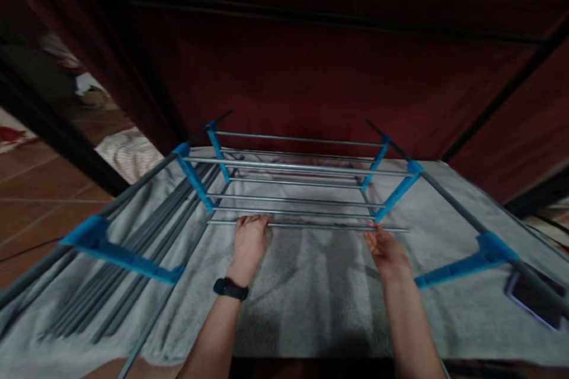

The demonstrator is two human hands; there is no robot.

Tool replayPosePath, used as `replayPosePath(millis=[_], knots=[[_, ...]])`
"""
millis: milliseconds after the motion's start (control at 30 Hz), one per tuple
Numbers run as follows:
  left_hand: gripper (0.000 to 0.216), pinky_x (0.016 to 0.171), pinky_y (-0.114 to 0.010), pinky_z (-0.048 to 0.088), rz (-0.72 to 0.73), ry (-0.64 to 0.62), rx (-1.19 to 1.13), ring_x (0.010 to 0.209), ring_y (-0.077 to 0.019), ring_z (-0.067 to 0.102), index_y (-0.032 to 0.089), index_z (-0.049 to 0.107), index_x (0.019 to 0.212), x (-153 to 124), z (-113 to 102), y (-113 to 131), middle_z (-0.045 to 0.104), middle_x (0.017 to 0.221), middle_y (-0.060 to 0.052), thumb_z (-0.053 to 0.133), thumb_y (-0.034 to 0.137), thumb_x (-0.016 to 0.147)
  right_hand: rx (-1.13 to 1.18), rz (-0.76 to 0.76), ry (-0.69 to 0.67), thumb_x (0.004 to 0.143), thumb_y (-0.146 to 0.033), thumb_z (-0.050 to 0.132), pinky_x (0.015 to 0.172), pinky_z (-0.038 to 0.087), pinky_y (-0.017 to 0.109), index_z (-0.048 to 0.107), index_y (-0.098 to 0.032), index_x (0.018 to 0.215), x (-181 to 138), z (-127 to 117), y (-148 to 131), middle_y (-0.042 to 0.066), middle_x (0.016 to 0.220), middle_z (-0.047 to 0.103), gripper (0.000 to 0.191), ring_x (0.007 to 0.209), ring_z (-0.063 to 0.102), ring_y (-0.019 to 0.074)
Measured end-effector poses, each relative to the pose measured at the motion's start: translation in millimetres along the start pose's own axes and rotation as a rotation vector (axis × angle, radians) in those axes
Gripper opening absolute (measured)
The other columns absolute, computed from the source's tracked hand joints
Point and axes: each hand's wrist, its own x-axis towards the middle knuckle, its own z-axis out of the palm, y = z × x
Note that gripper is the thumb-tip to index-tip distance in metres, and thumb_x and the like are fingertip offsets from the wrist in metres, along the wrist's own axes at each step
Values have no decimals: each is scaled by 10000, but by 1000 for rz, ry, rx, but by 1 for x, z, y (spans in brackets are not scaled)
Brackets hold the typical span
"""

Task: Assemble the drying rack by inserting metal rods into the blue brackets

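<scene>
A rack frame of grey metal rods and blue plastic connectors (195, 180) rests on a pale grey towel (306, 290). My left hand (249, 243), with a black wristband, has its fingers curled over the nearest loose rod (311, 225). At the same rod's right end, beside a blue connector (395, 192), my right hand (386, 249) holds it with bent fingers. Several parallel rods span the frame just beyond my hands.
A bundle of spare grey rods (128, 272) lies on the towel at the left. A phone (536, 299) lies at the right edge under a frame bar. Dark red fabric (320, 65) hangs behind. Brown floor tiles (35, 201) show at the left.
</scene>
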Motion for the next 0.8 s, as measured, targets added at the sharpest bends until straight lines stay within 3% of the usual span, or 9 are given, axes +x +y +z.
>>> replayPosePath(millis=[133,367,567,667,800], knots=[[317,1029,-436,394,-51,17,0,996,-274,674,223,718,978,-3,-1,-2,755,966,-103,437,103,896,-25,42,72,874,-123,591,682,615,195,638,-218,781,8,-7,-2,-7,811,712,141,695,697,90],[304,1121,-592,296,-185,90,12,1048,-342,645,206,728,923,-3,7,-23,735,954,-145,471,66,840,-10,86,195,926,-114,515,597,599,176,602,-231,772,10,-12,-13,-19,798,695,212,650,687,77],[345,1104,-634,289,-353,120,98,1106,-360,604,177,727,953,-7,-2,-33,702,988,-168,414,67,859,32,109,242,910,-74,502,586,606,197,606,-229,778,14,-18,-16,-18,783,683,229,636,681,90],[359,1004,-586,402,-453,109,116,1086,-383,614,127,714,1044,-9,-7,-34,675,1049,-211,398,90,878,31,82,224,890,-59,507,582,607,199,606,-231,781,15,-21,-14,-14,785,681,226,635,677,95],[397,862,-421,490,-508,54,-15,1012,-329,658,92,675,1123,-8,-8,-41,657,1066,-215,356,64,889,7,72,197,882,-60,501,578,604,198,597,-232,798,17,-22,-12,-8,821,674,214,655,686,100]])
